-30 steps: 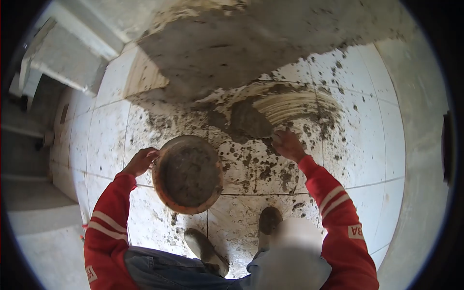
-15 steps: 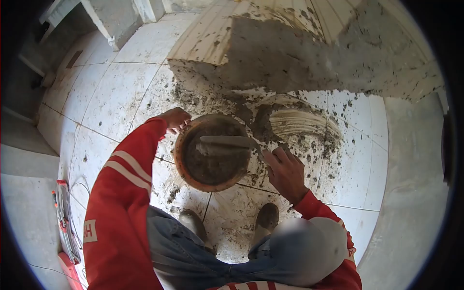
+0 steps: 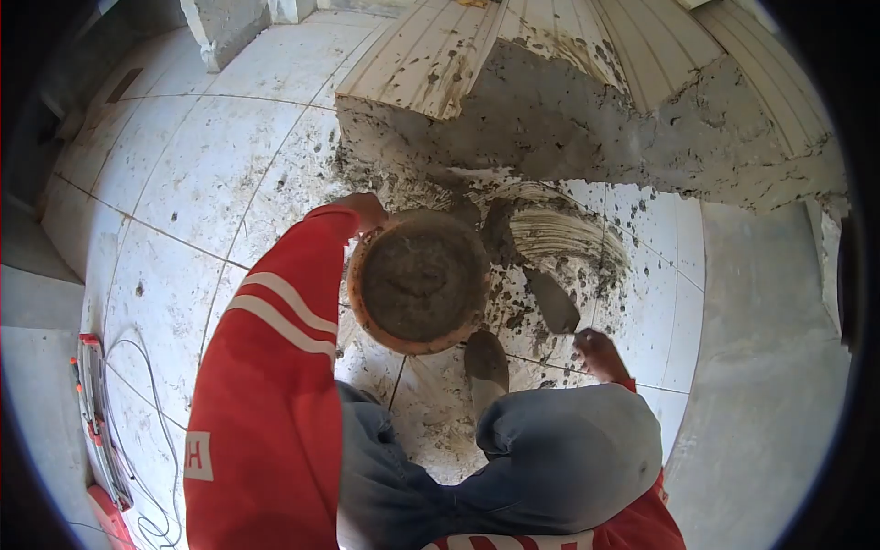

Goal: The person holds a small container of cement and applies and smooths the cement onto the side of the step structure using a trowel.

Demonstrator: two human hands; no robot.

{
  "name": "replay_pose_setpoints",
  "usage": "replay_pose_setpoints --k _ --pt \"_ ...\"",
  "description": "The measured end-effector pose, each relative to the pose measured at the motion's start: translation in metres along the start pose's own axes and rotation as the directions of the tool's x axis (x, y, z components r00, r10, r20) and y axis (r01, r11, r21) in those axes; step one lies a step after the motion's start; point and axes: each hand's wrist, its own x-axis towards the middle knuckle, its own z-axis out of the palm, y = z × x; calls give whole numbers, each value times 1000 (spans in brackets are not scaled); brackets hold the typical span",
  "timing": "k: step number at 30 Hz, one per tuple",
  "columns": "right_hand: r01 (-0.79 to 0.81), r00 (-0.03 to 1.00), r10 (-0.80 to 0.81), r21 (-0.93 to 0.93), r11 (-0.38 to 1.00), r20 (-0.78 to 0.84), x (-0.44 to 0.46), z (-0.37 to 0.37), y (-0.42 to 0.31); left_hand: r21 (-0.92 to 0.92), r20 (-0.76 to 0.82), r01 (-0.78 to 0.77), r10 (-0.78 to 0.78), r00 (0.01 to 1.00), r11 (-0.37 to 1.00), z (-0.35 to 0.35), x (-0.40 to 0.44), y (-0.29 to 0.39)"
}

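Observation:
A round orange-rimmed basin (image 3: 420, 281) with wet grey mortar inside stands on the tiled floor in front of my feet. My left hand (image 3: 367, 213) is at the basin's upper left rim, its fingers mostly hidden by the sleeve and rim. To the right of the basin, my right hand (image 3: 600, 353) is closed around the handle end of a trowel (image 3: 553, 302), whose grey-coated blade points up and left over the floor. Smeared mortar with curved ridges (image 3: 559, 234) lies beyond the trowel.
A mortar-covered low wall (image 3: 568, 119) with ribbed panels (image 3: 431, 55) spans the top. Concrete supports (image 3: 225, 32) stand at upper left. A red tile cutter (image 3: 96, 422) and a cable (image 3: 151, 394) lie at lower left. Mortar splashes dot the floor tiles (image 3: 192, 165).
The trowel was at the floor mortar, then over the basin, and is now to its right with my right hand. The basin and my left hand appear farther right and higher than at first.

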Motion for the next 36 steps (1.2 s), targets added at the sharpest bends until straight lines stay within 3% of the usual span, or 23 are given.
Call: replay_pose_setpoints --k 2,4,5,7,9,10,11,12,14,15,16,17,20,22,26,29,31,34,36 --pt "-14 987 12 11 1000 161 5 7 22 -118 26 37 -34 999 992 -15 -17 14" --pt "-36 949 25 32 999 315 28 18 15 -393 226 393 -327 918 831 -78 -68 74" --pt "69 941 -25 -121 990 339 56 25 12 -371 209 375 -318 925 850 -76 -71 75" --pt "101 960 -103 20 995 262 97 38 -30 -448 176 352 -305 936 822 -63 -78 68" --pt "231 931 -236 50 972 277 165 44 -47 -520 145 332 -302 942 787 -55 -86 67" --pt "541 830 -497 -150 827 255 203 46 -49 -427 88 276 -264 960 861 -56 -91 71" --pt "241 943 -224 -42 970 245 208 45 -72 -322 34 219 -220 975 921 -55 -98 72" --pt "243 940 -227 -32 970 255 216 50 -72 -318 46 230 -228 973 920 -47 -107 73" --pt "570 802 -596 -360 739 48 237 52 -79 -496 -84 258 -341 936 829 -32 -124 77" --pt "613 730 -683 -410 675 -33 230 56 -79 -629 11 317 -399 917 710 -35 -134 82" --pt "624 723 -691 -410 665 -21 218 56 -88 -739 114 370 -437 892 563 -41 -147 89" --pt "576 749 -661 -446 685 -48 203 53 -97 -853 229 413 -484 845 318 -44 -159 97" --pt "528 745 -656 -496 690 -119 188 57 -96 -883 257 412 -503 825 226 -12 -189 77" --pt "566 706 -685 -440 697 -177 173 54 -103 -890 211 396 -566 797 225 -6 -208 66" --pt "626 662 -736 -436 646 -140 154 50 -120 -866 195 437 -642 741 242 1 -250 32" --pt "704 625 -780 -432 563 2 118 41 -133 -873 157 416 -660 734 255 16 -292 15" --pt "796 603 -730 -296 527 322 86 28 -141 -854 183 475 -731 657 213 12 -313 24" --pt "909 343 -589 -99 406 732 44 7 -167 -829 212 530 -776 594 179 24 -338 27" --pt "868 89 -508 183 461 857 45 9 -177 -801 281 585 -785 552 125 35 -347 23"
